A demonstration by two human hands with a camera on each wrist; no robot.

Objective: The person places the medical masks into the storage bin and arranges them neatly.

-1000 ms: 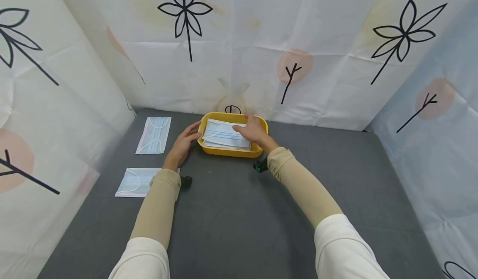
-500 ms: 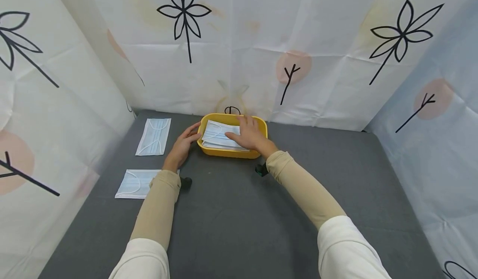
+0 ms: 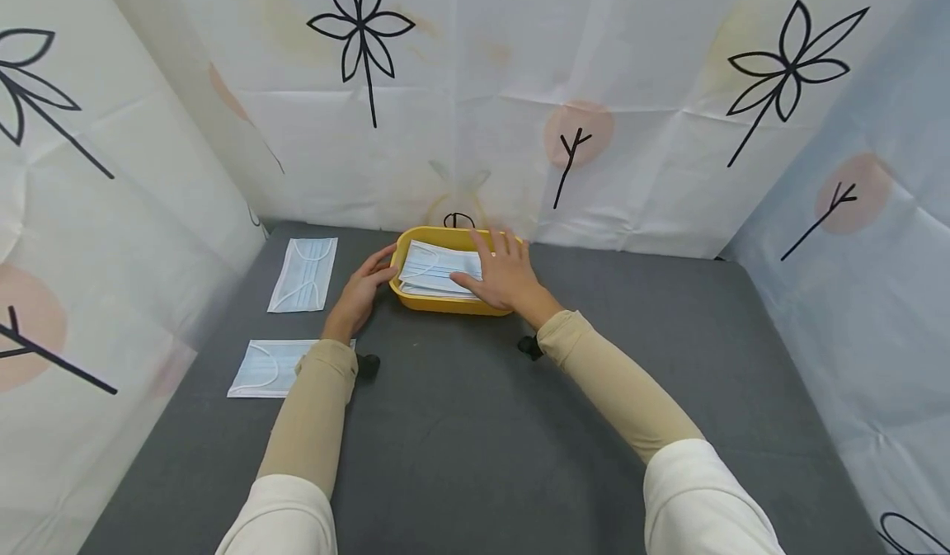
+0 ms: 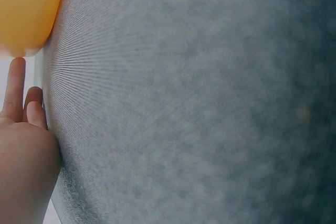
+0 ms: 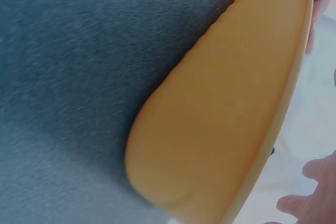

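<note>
A yellow plastic basket (image 3: 445, 304) stands at the back of the table with a stack of pale blue face masks (image 3: 434, 266) in it. My left hand (image 3: 358, 295) touches the basket's left end, its fingers lying along the outer wall. In the left wrist view, extended fingers (image 4: 17, 80) reach up to the yellow wall. Above the basket's right end, my right hand (image 3: 507, 277) has its fingers spread and overlaps the masks' right side. The right wrist view shows its fingertips (image 5: 294, 204) above the basket's rim, holding nothing.
To the left, one face mask (image 3: 303, 275) lies upright on the grey table (image 3: 475, 431). Nearer, another mask (image 3: 260, 369) lies sideways, partly under my left forearm. Patterned white cloth (image 3: 475, 85) walls the table at the back and both sides.
My right hand first slid left over the masks, then drew back to the right with its fingers spreading. The left hand stays at the basket's left end.
</note>
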